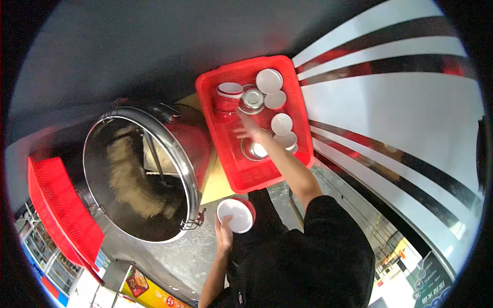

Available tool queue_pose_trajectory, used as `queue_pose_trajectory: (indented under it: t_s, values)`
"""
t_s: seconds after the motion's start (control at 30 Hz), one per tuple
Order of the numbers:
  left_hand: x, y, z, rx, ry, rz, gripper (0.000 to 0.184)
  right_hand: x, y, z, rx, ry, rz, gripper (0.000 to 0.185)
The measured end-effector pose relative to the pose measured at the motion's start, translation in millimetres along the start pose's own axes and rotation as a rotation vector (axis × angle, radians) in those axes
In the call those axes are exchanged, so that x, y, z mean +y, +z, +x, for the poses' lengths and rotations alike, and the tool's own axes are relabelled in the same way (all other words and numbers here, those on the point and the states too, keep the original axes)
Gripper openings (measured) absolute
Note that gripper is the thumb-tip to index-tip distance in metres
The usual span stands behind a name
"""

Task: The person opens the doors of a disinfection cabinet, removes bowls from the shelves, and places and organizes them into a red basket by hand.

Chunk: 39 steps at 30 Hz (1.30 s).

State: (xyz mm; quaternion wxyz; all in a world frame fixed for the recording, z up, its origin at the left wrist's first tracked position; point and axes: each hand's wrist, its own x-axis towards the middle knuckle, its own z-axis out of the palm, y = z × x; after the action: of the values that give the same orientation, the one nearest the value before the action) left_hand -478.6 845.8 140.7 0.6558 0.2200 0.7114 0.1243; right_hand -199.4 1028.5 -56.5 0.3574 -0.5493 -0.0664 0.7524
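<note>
My left hand (225,233) grips a bowl (237,214), white inside and red outside, with the thumb over its rim. A second rim seems to show beneath it, so more than one bowl may be in the hand. Over the red plastic basket (233,163) reaches my right hand (248,128), fingers spread and slightly blurred, with nothing visible in them. Close to its fingertips stand stacked red bowls (228,105) and a shiny metal bowl (252,99). Another metal dish (254,149) lies below the hand. White bowls (281,124) line the basket's right side.
Left of the basket stands a large round metal drum (186,169), open on top, with pale material and a bar inside. A red perforated basket (64,210) is at the far left. A striped panel (380,97) bounds the right; a dark wall (154,56) rises behind.
</note>
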Motion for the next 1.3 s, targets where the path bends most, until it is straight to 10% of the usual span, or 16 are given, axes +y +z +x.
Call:
queue_pose_trajectory:
  t_s: [0.23, 0.4, 0.63, 0.83, 1.03, 1.3]
  values:
    - [16, 52, 34, -0.036, 0.048, 0.151, 0.055, 33, 34, -190, -0.544, -0.022, -0.451, 0.083]
    - [30, 73, 44, -0.225, -0.032, 0.199, 0.078, 52, 27, -211, -0.003, 0.036, -0.416, 0.057]
    - [17, 77, 48, -0.221, 0.032, 0.152, 0.092, 60, -79, -122, -0.006, 0.082, -0.047, 0.058]
    - [-84, -18, 43, 0.012, 0.09, 0.425, 0.071, -7, -97, -48, 0.477, -0.216, -0.963, 0.057]
    - [-199, -125, 16, 0.267, 0.003, 0.586, 0.057, -11, -92, 18, 0.522, -0.17, -1.158, 0.048]
    - [-198, -132, -57, 0.292, -0.432, -0.019, 0.049, 6, -69, 56, 0.544, -0.078, -1.442, 0.037]
